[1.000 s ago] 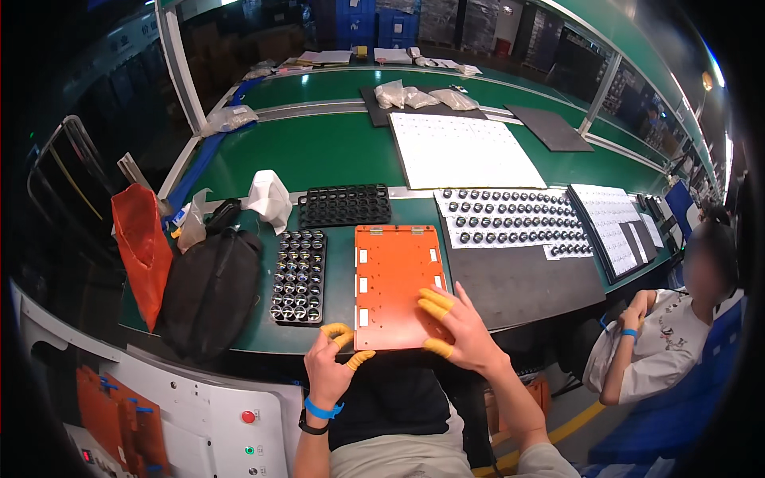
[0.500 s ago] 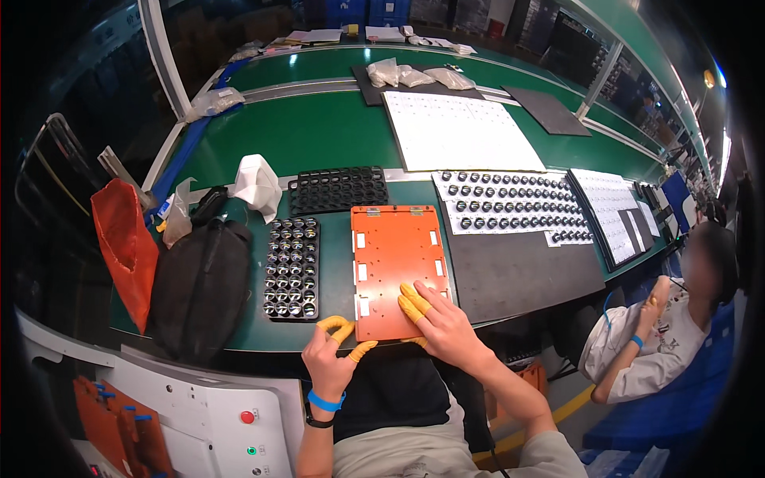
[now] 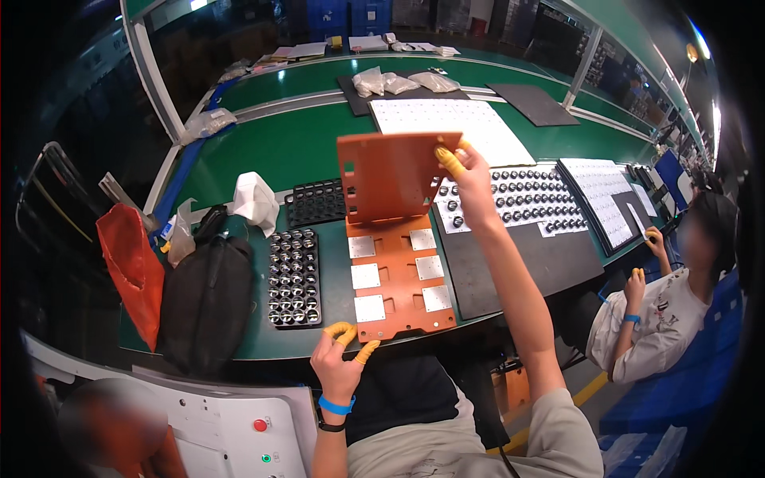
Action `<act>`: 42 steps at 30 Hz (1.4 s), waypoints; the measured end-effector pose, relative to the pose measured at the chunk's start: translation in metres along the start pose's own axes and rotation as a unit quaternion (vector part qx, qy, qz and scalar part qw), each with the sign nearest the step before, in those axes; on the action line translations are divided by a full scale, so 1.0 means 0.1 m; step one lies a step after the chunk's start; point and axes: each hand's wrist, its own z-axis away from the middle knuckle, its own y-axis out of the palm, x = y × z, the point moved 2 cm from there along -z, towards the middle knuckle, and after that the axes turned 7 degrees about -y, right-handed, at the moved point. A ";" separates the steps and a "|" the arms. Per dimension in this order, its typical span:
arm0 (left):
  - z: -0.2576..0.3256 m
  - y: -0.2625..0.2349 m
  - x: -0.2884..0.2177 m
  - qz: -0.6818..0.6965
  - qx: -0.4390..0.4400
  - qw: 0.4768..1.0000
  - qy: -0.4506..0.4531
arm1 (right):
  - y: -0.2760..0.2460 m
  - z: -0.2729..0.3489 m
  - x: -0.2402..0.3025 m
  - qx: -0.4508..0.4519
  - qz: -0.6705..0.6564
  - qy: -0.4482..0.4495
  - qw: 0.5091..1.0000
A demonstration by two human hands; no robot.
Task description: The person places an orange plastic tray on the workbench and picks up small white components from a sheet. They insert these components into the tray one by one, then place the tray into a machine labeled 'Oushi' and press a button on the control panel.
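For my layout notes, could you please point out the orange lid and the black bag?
Orange lid (image 3: 390,177): head view, middle of its raised panel.
Black bag (image 3: 209,303): head view, front of its body.

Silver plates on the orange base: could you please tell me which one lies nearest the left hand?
The front silver plate of the left column; the other five lie farther from the left hand.

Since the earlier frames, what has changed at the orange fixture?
The right hand now grips the orange lid at its upper right corner; the lid has swung up and away from the person, uncovering six pale plates on the orange base. The left hand stays by the base's near left corner.
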 end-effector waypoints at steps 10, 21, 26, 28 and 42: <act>-0.06 -0.04 -0.01 -0.001 0.037 0.999 -0.014 | -0.11 -0.04 -1.57 -0.043 0.145 0.073 0.986; -0.04 -0.03 0.04 0.013 0.039 0.999 -0.018 | -0.11 0.77 -0.55 0.132 0.586 0.046 0.799; -0.05 -0.03 0.02 0.017 0.037 0.999 -0.012 | -0.08 1.14 -0.60 0.133 0.578 0.097 0.800; -0.05 -0.01 0.03 0.028 0.037 0.999 -0.012 | -0.11 1.18 -0.66 0.124 0.582 0.090 0.799; -0.03 0.06 0.13 0.019 0.019 0.999 0.022 | -0.26 1.11 -0.58 0.058 0.530 0.044 0.845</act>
